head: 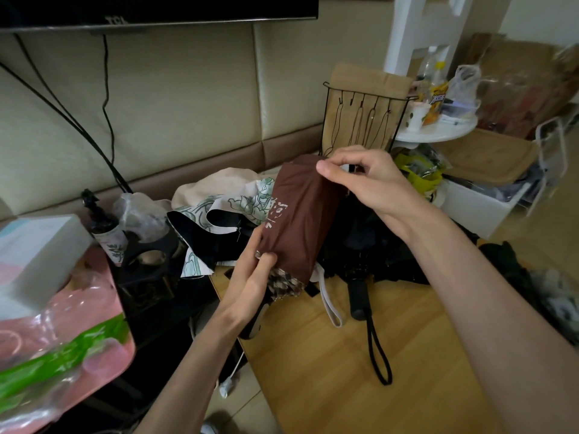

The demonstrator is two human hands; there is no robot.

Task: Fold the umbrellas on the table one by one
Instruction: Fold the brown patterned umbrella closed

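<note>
Brown sleeve (300,220), soft, light and probably slippery, hangs above the tabletop (360,364) over a folded umbrella (283,285), left hand (250,277) clamped on its lower hem, right hand (366,180) pinching its top, best gripped there.

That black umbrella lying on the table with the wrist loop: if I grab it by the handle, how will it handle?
The black umbrella probably lifts stiffly at its handle, which looks rigid. Its canopy looks loose and unstrapped, so expect it to flop and drag. The wrist loop is limp cord and will likely dangle. It lies beside the white strap, which might snag.
</note>
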